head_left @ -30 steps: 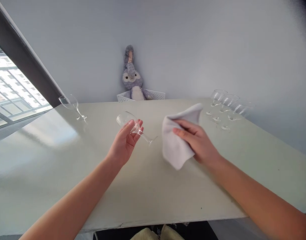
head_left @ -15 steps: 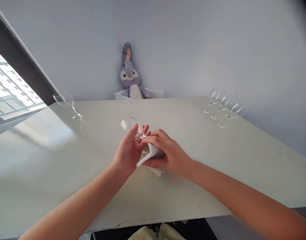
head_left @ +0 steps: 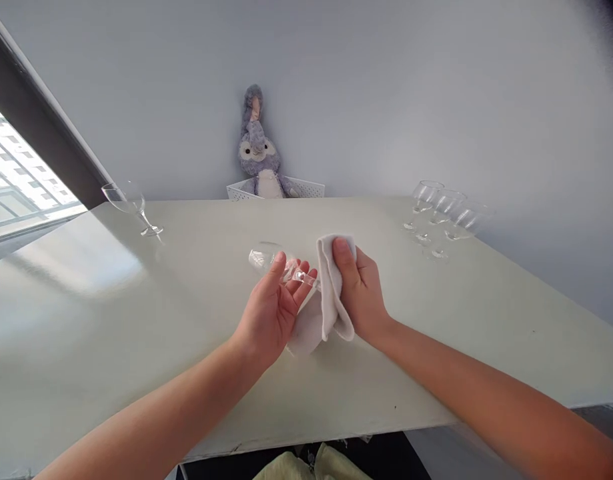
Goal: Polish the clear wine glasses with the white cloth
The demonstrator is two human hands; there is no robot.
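Glass (head_left: 262, 260) is lying tilted in your left hand (head_left: 272, 310), its bowl pointing toward ten o'clock and its stem running down toward four, if you are reading the clock from between your hands with noon straight ahead. Your left hand is grasping it palm up, the thumb pressing near the base of the bowl and the fingers curling beneath. Your right hand (head_left: 365, 293) is grasping a folded white cloth (head_left: 332, 293), the thumb pinning its upper edge while a looser part is hanging toward seven o'clock, behind your left fingers. The stem's far end is disappearing at the cloth, so the foot is staying hidden. Both hands are working above the near half of the pale counter (head_left: 186, 287). Around ten o'clock, one stemmed glass (head_left: 126, 201) is standing alone near the far left corner. At two o'clock, a cluster of stemmed glasses (head_left: 447, 204) is standing close together. At eleven, a grey plush rabbit (head_left: 259, 150) is sitting in a white perforated basket (head_left: 306, 189) against the wall (head_left: 386, 100), one ear pointing up. Daylight is coming through the window (head_left: 21, 177) between nine and ten.
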